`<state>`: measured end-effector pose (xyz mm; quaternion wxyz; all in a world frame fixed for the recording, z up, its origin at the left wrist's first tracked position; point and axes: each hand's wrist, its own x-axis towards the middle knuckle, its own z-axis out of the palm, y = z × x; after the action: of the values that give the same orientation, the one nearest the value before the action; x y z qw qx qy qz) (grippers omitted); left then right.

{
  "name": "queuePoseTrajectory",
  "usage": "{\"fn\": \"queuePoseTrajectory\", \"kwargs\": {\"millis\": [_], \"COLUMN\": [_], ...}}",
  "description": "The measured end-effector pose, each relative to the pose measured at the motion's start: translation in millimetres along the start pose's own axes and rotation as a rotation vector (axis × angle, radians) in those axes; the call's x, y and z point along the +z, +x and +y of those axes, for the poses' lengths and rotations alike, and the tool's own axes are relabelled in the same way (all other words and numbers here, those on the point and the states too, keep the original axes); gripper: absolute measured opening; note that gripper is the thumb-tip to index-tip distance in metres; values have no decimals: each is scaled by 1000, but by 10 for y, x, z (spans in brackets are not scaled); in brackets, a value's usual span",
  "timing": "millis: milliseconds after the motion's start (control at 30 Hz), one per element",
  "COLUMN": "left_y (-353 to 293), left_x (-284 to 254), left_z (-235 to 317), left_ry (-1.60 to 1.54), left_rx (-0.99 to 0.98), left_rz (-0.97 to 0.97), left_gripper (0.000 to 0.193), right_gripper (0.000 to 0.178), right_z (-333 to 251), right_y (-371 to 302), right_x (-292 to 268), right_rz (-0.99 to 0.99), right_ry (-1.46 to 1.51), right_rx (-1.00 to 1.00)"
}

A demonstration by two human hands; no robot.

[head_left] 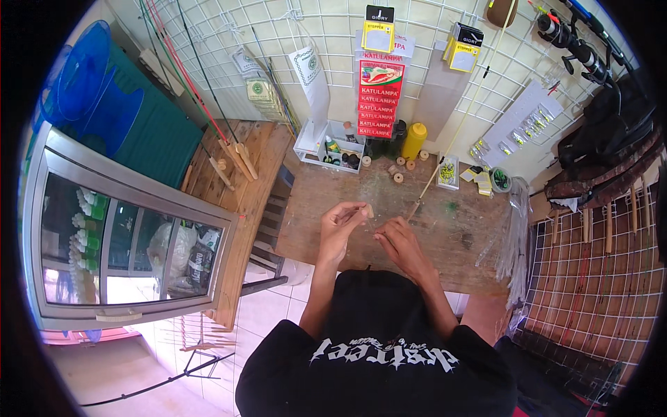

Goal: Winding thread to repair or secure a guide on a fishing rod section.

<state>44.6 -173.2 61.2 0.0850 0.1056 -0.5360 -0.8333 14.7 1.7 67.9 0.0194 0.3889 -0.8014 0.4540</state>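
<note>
Over the wooden worktable, my left hand pinches a small tan piece between thumb and fingertips. It resembles the small spools on the table, but its exact kind is too small to tell. Just to the right, my right hand is closed with its fingertips together, close below the tan piece. What those fingers hold, if anything, is too fine to make out. A thin fishing rod leans up toward the wall grid, its handle end just beyond my right hand.
At the table's back stand a white caddy, a yellow squeeze bottle, several small spools, a white box of small yellow-green items and a round tub. A glass-doored cabinet is at left; bundled clear plastic hangs right.
</note>
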Motion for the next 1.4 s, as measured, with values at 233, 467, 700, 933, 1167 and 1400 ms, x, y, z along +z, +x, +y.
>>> {"fn": "queuePoseTrajectory", "kwargs": {"millis": [233, 467, 700, 933, 1167, 1400], "left_y": [112, 49, 25, 110, 181, 177], "left_x": [-7, 52, 46, 130, 126, 167], "left_z": [-9, 122, 28, -169, -260, -287], "left_ry": [-193, -9, 170, 498, 429, 164], "left_rx": [-82, -182, -189, -182, -93, -40], "left_rz": [-50, -283, -463, -327, -265, -122], "left_gripper": [21, 23, 21, 26, 20, 22], "right_gripper": [8, 9, 7, 9, 12, 11], "right_z": [59, 194, 143, 6, 55, -29], "right_y": [-115, -143, -36, 24, -8, -32], "right_x": [-57, -206, -428, -402, -363, -311], "right_rz": [-58, 44, -6, -13, -52, -50], "right_ry": [-84, -210, -337, -503, -264, -137], "right_rx": [118, 96, 210, 119, 137, 159]}}
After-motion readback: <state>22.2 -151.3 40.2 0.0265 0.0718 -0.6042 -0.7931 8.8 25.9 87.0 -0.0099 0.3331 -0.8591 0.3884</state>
